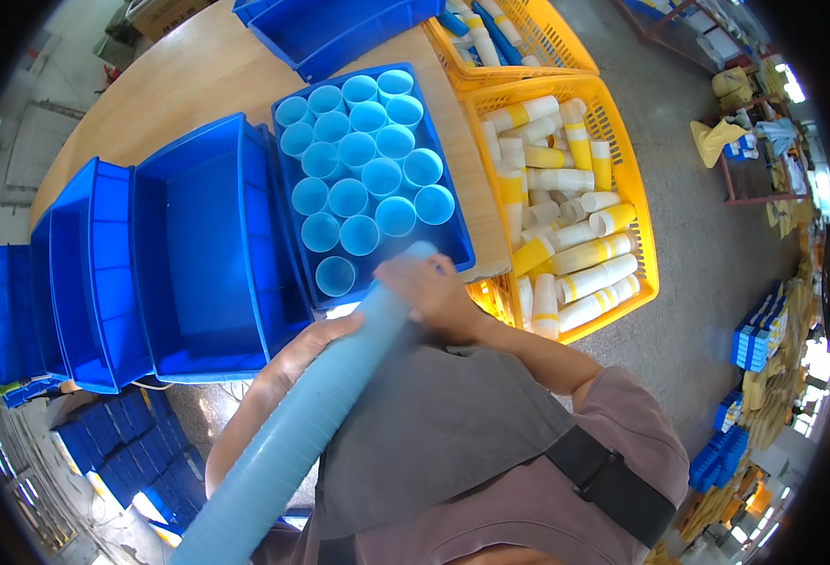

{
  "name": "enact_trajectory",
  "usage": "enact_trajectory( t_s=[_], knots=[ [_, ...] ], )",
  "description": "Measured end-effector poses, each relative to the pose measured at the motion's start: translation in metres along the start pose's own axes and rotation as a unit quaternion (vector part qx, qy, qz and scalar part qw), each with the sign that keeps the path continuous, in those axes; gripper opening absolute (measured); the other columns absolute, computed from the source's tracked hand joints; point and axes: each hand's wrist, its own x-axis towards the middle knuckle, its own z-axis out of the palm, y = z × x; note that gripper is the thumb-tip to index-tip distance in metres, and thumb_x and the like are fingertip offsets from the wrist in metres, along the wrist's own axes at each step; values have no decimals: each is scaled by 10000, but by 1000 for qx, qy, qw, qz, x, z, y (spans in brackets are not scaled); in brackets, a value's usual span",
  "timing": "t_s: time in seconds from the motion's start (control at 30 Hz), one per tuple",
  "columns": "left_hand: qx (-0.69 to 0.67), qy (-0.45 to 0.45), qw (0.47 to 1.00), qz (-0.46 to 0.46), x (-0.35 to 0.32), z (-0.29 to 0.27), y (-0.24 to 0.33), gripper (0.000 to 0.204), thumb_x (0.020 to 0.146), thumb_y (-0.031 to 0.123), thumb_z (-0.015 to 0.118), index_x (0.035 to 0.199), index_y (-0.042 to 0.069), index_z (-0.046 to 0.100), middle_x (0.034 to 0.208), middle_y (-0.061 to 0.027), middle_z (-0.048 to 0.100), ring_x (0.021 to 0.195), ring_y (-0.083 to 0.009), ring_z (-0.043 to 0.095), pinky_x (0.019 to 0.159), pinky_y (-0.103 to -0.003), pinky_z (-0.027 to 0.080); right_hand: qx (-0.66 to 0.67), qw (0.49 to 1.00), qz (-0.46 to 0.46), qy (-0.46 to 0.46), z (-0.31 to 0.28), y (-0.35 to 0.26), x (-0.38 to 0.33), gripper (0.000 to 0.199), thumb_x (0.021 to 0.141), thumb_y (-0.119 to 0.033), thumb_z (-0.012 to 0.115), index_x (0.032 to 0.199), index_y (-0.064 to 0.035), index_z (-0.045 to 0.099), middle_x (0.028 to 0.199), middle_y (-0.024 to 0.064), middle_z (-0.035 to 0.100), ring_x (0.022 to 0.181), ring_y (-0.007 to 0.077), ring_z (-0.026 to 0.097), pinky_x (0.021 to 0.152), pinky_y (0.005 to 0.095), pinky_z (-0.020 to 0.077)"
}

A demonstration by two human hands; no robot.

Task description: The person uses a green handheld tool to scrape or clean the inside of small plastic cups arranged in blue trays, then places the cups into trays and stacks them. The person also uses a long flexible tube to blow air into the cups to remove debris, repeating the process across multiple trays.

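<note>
Stack (302,419): light-blue, slanting down from right fingers (424,279) past left fingers (341,327).
Right fingers: clasped near its upper end.
Left fingers: gripping its side.
Bin (448,247): blue, cups (359,235) upright, beyond fingers.

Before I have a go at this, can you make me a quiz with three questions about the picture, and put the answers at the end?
1. Pick one. What do the left hand and the right hand hold? A) a broom B) a long stack of light-blue cups C) a cardboard box

2. True or false: the blue bin of light-blue cups sits to the left of the nearer yellow basket.

3. Short answer: which hand is closer to the stack's upper end in the picture?

Key: 1. B. 2. True. 3. The right hand.
</note>
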Motion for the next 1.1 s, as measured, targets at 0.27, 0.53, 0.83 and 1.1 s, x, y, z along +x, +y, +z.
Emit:
enact_trajectory(
  t_s=[0.27, 0.53, 0.83, 1.1],
  knots=[
    [66, 58, 996, 16, -5, -2, 16, 494, 896, 351, 675, 1159, -58, 589, 944, -186, 680, 766, -197, 691, 668, -286, 576, 79, 996, -40, 23, 1, 1, 6, 717, 724, -190, 796, 1362, -75, 489, 1371, 127, 534, 1263, 305, 508, 1013, 507, 378],
    [18, 31, 998, 57, -33, -4, 16, 559, 858, 335, 731, 1259, -9, 548, 986, -149, 671, 844, -195, 661, 781, -305, 533, 84, 996, -10, 39, 0, -7, 21, 680, 747, -199, 775, 1352, -87, 487, 1365, 111, 523, 1276, 257, 495, 987, 466, 370],
    [140, 106, 971, 164, -68, -7, 19, 834, 728, 371, 800, 1352, -57, 449, 1018, -227, 643, 848, -285, 691, 727, -375, 577, -51, 998, -20, 42, -20, -1, 58, 590, 825, -121, 700, 1360, -44, 463, 1318, 153, 556, 1234, 292, 535, 952, 451, 403],
    [132, 175, 952, 213, -79, -49, 10, 881, 713, 361, 843, 1319, -121, 423, 923, -284, 655, 795, -322, 719, 661, -440, 599, 259, 945, 197, -16, 9, 1, 60, 917, 686, -250, 868, 1433, -35, 383, 1384, 169, 480, 1211, 386, 518, 991, 466, 432]
  ],
)
